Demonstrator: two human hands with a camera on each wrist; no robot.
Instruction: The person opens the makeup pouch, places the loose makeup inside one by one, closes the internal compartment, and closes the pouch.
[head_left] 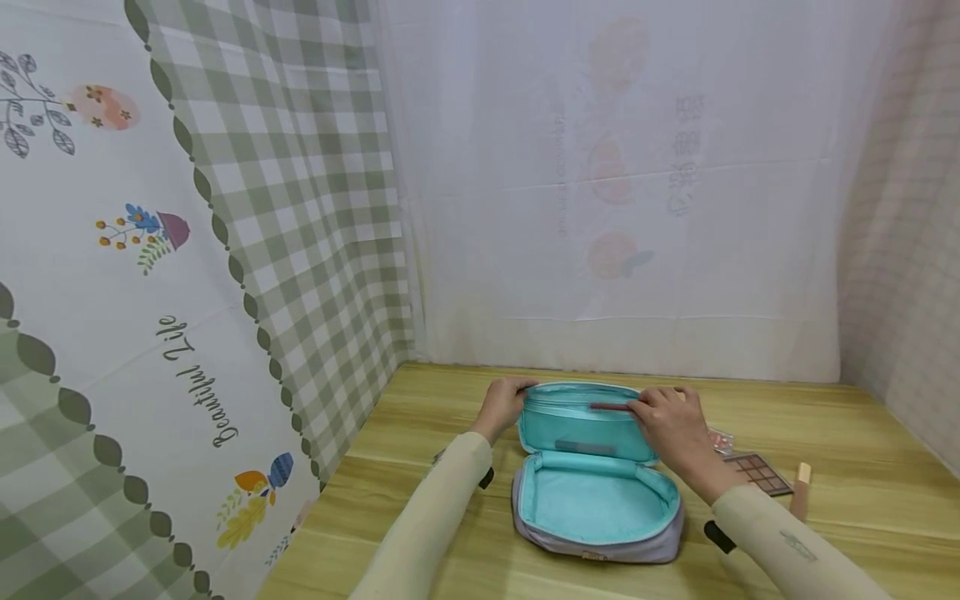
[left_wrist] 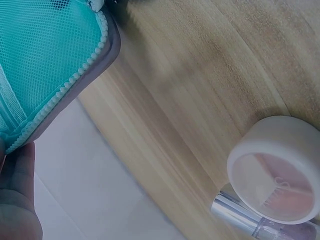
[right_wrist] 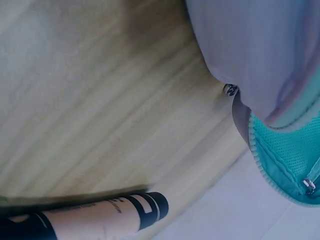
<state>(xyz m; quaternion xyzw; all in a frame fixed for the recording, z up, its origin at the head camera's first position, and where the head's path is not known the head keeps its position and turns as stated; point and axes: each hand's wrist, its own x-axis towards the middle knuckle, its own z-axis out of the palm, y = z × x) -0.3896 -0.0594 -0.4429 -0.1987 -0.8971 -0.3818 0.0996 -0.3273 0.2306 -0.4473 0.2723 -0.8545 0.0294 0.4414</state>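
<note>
The pouch (head_left: 596, 500) is soft grey cloth outside with a teal mesh lining. It lies on a matt, grained wooden table (head_left: 847, 433). Beside the pouch, a compact (left_wrist: 277, 167) looks like smooth white plastic.

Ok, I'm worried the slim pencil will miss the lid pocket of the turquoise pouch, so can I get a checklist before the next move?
1. Grey zip pouch with turquoise lining lies open, lid upright: ok.
2. Left hand holds the lid's left edge: ok.
3. Right hand pinches the thin red-brown pencil against the lid: ok.
4. Pencil tip inside the mesh pocket: cannot tell.
5. Pouch base free of other items: ok.
6. Brown eyeshadow palette lies on the wooden table, apart from the pouch: ok.
</note>
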